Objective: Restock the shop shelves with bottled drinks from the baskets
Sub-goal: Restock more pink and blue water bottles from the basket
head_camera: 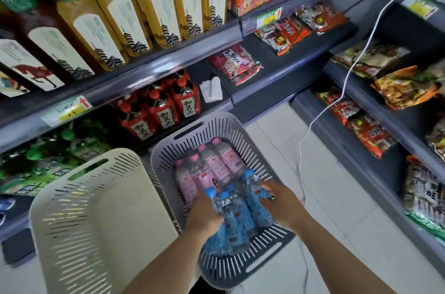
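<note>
1. A person's left hand and right hand clasped a shrink-wrapped pack of blue-capped bottles from either side, fingers curled over the film.
2. The pack lay at the near end of the grey basket on the floor, touching a pink-capped pack beyond it.
3. Full bottles probably made it heavy. The film looked slick and soft, so a hold around the bottle bodies, not the loose wrap, seemed safest.
4. A cream basket stood just beside it.

floor: tiled | on it: grey basket, cream basket, white cable
</note>
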